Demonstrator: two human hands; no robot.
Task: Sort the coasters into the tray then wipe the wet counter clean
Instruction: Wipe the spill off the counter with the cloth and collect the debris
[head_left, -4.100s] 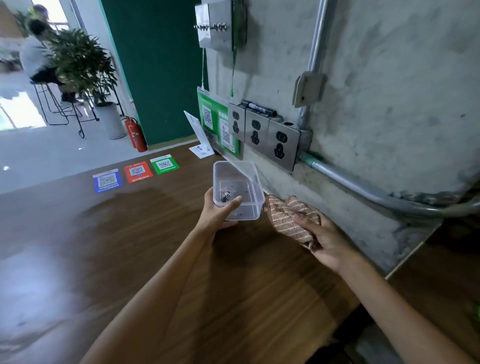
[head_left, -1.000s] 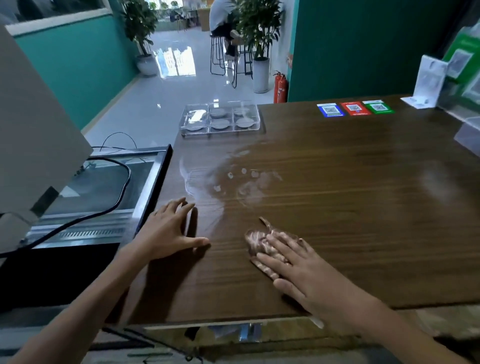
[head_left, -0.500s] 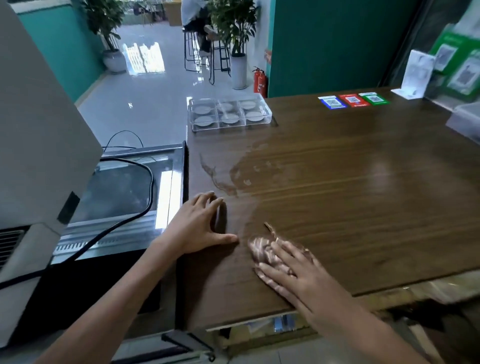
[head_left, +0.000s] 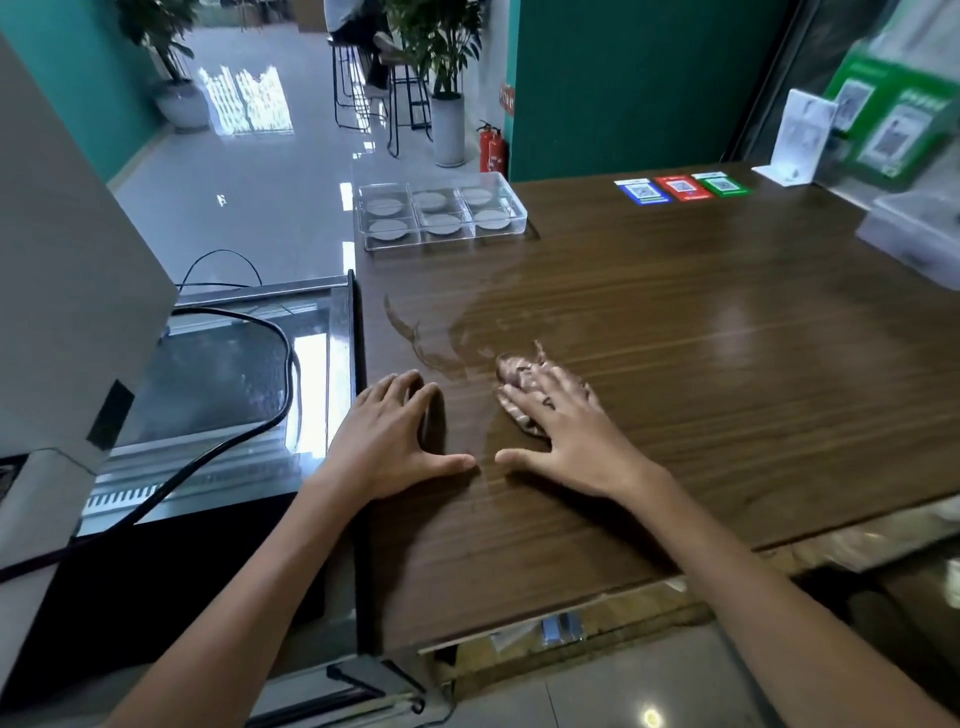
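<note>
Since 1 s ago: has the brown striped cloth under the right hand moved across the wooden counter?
Cannot tell. The brown striped cloth sits at the near edge of the wet patch as before; the camera shifted, and any travel is too slight to judge.

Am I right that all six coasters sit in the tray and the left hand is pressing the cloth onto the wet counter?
Not quite: the head view shows the right hand pressing the cloth onto the wet counter; the left hand lies flat on bare wood. Six coasters do sit in the tray.
</note>
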